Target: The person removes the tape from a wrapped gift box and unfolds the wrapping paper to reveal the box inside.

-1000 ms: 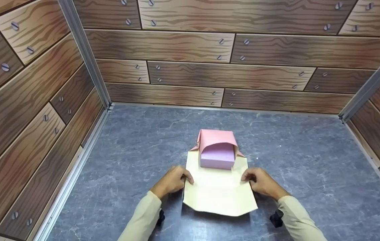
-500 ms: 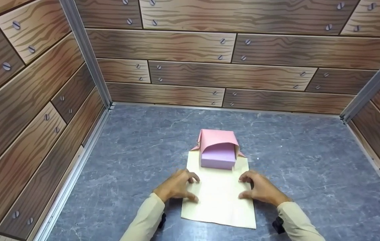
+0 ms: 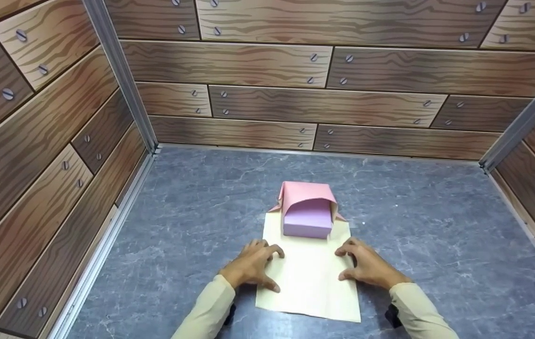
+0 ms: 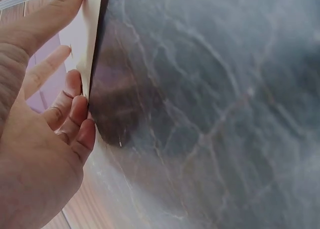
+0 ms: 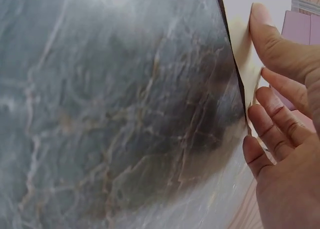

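Observation:
A cream sheet of card or paper (image 3: 310, 282) lies along the floor in front, its far part turning into a pink arched piece (image 3: 307, 190). Under that arch sits a lilac box-shaped part (image 3: 307, 229). My left hand (image 3: 252, 266) rests on the sheet's left edge, thumb and forefinger spread apart on the cream side. Mirroring it, my right hand (image 3: 362, 264) touches the right edge with thumb and forefinger apart. In both wrist views the other fingers (image 4: 78, 111) sit bent right at the sheet's edge (image 5: 245, 69).
The floor (image 3: 192, 212) is a grey-blue marbled surface. Wood-plank-patterned walls (image 3: 248, 103) stand at the back and both sides, with grey metal strips (image 3: 128, 80) at the corners. Small pink folded corners (image 3: 274, 207) stick out beside the arch.
Both hands have gone from pinching the sheet's edges to spreading thumb and forefinger on it. The sheet's near end has flattened down toward me. The arch and lilac part have stayed put.

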`<state>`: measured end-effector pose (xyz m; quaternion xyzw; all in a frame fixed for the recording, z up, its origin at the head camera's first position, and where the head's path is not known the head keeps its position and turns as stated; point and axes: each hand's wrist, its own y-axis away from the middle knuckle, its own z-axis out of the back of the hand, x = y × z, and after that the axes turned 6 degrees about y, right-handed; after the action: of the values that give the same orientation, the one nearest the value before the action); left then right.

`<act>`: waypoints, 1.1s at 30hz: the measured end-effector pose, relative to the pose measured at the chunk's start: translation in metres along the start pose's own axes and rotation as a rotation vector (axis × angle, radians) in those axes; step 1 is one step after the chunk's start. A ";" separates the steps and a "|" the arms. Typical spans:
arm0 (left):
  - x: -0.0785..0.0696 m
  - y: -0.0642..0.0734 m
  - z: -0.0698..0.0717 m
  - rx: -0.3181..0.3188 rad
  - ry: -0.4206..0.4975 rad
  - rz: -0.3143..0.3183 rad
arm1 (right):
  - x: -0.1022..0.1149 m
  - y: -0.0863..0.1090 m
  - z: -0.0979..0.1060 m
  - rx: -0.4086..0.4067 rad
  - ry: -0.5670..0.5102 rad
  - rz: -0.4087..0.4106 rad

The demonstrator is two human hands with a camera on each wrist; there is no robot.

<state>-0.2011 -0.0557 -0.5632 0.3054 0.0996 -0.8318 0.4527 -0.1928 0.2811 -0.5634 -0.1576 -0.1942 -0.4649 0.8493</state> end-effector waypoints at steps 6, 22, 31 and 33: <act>0.000 0.001 -0.002 -0.016 0.005 -0.015 | -0.003 -0.003 0.003 0.034 -0.010 0.007; -0.039 -0.006 0.033 -0.269 0.111 -0.234 | 0.019 -0.022 0.024 -0.267 -0.129 0.028; -0.066 -0.040 0.044 -0.273 -0.056 -0.282 | 0.040 -0.053 0.027 -0.383 -0.052 0.056; -0.064 -0.046 0.044 -0.271 -0.086 -0.247 | 0.041 -0.057 0.027 -0.370 -0.028 0.016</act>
<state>-0.2312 -0.0046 -0.4950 0.1913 0.2281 -0.8723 0.3879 -0.2263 0.2336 -0.5147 -0.3190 -0.1160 -0.4835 0.8069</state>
